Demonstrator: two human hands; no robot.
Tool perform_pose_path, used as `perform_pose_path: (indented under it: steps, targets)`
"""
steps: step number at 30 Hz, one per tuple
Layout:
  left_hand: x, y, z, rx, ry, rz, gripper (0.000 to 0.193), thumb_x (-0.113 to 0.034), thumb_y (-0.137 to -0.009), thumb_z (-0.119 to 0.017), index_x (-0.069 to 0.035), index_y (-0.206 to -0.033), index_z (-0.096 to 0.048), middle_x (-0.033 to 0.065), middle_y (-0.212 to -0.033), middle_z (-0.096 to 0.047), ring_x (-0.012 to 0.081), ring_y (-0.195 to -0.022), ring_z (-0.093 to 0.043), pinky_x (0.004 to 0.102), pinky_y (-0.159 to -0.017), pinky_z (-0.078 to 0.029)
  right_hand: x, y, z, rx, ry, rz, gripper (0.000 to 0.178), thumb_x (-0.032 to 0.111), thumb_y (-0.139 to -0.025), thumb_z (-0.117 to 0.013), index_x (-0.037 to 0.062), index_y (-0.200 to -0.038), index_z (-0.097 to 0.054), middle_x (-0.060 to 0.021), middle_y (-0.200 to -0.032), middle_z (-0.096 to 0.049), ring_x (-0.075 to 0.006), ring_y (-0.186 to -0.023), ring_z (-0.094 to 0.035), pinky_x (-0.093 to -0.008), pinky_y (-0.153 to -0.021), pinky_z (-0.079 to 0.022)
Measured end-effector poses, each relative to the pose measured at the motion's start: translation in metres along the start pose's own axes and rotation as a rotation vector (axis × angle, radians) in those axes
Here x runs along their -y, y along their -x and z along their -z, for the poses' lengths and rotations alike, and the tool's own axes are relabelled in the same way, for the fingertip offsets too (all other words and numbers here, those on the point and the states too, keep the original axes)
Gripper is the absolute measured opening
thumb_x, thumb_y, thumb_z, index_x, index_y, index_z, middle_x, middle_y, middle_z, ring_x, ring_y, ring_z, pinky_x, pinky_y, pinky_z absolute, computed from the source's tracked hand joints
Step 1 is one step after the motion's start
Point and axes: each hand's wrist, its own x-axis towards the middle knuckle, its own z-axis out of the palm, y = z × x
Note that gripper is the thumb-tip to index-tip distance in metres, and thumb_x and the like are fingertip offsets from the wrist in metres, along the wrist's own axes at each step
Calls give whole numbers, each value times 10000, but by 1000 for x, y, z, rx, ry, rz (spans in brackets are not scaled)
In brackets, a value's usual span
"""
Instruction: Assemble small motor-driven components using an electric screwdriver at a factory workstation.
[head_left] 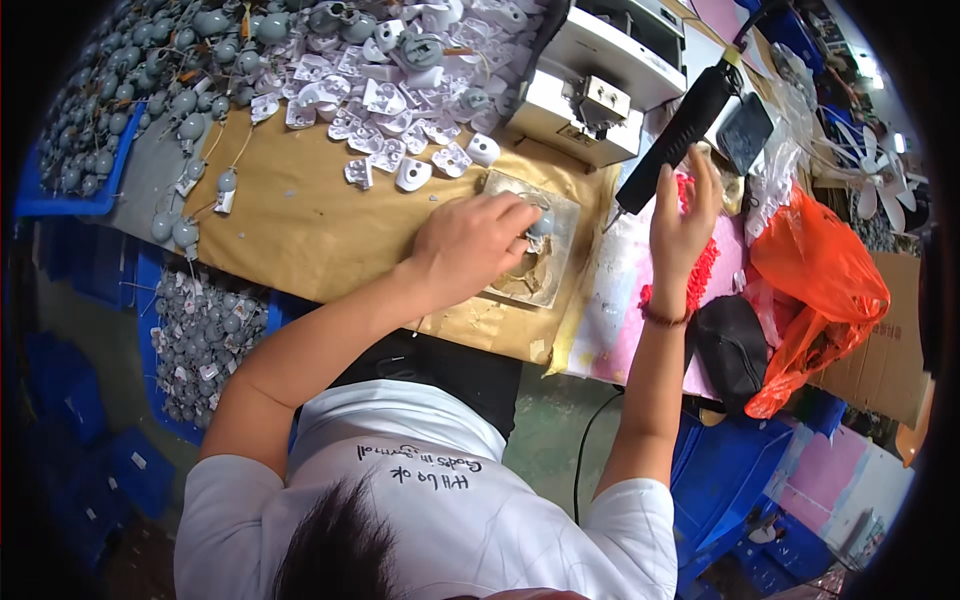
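Left hand (pixel 470 250) pinching a small grey part (pixel 541 224) on the plate (pixel 560 262), right hand's (pixel 683 225) grip wide beside black tool (pixel 676 137).

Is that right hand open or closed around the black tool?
Open. The right hand has its fingers spread, just beneath the hanging black tool, not wrapped around it.

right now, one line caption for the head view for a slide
Left hand presses a small grey part onto a worn plate, right hand open beside a black tool.
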Motion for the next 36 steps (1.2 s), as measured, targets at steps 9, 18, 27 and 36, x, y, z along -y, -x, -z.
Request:
perform_pose_path:
  steps: [9,18,27,36]
  targets:
    - [0,3,16,-89,40,-53,287,-139,-826,-691,-82,-1095,-605,82,-998,-638,288,-860,-657,401,-733,-539,60,21,-36,178,-700,-471,150,59,-935,-654,-29,-1047,-702,-30,-851,-675,-89,-736,-593,-224,-651,-473]
    - [63,77,199,-147,-78,502,368,-108,-822,-720,-117,-1182,-641,5,-922,-623,86,-634,-492,265,-568,-425,25,16,12,664,-548,-451,256,64,-922,-664,-53,-1149,-660,-76,-993,-710,-135,-871,-655,-251,-755,-515]
    - [145,97,254,-136,-543,448,224,-141,-823,-696,-35,-1019,-668,123,-966,-642,309,-924,-610,399,-806,-487,-70,49,90,600,419,-135,252,53,-889,-650,-7,-1134,-655,-166,-989,-664,-293,-874,-647,-370,-774,-505]
    - [189,40,194,21,-740,377,239,-95,-824,-656,-88,-1061,-627,97,-1027,-579,329,-1035,-564,442,-844,-481,-86,60,95,629,497,-95,217,-20,-864,-601,-11,-1075,-653,-196,-961,-626,-376,-879,-619,-428,-787,-491]
